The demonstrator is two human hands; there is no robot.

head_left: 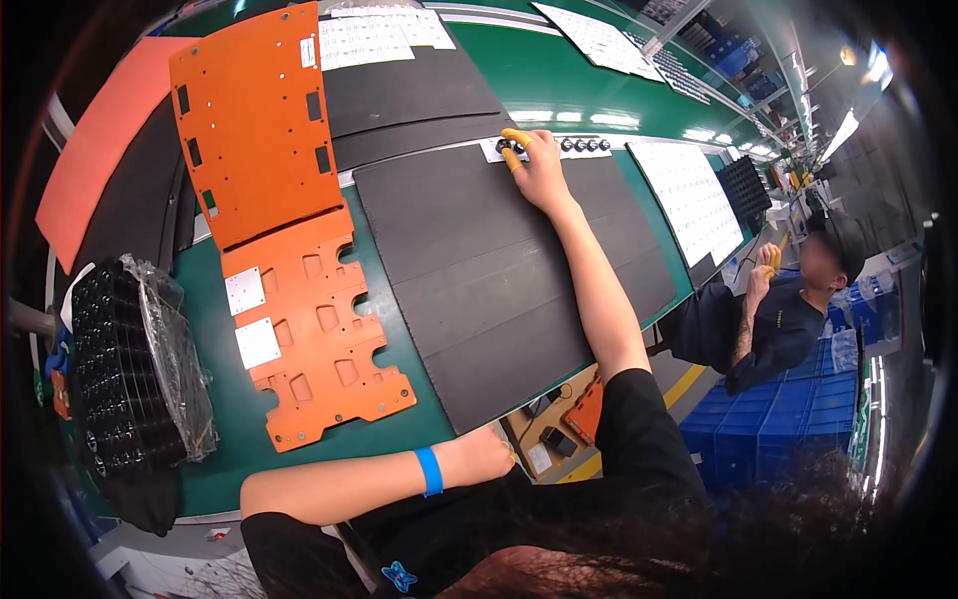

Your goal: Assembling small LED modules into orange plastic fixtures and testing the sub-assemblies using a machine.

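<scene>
Stretched out to the far edge of the black mat, my right hand (pixel 539 170) has yellow finger covers on thumb and forefinger. Those two fingertips close around a small black round part (pixel 504 147) at the left end of a narrow white strip. More black round parts (pixel 586 146) sit in a row on the strip's right end; my hand hides its middle. My left hand (pixel 481 455) is curled at the mat's near corner, below a blue wristband (pixel 428 471). Its fingertips are turned away, so anything inside is hidden.
Left of the black mat (pixel 479 280) lies an orange plate with cutouts (pixel 324 344), bearing two white squares, below another orange panel (pixel 254 120). A bagged black tray (pixel 125 369) stands far left. White sheets (pixel 689 200) and a co-worker (pixel 778 309) are at right.
</scene>
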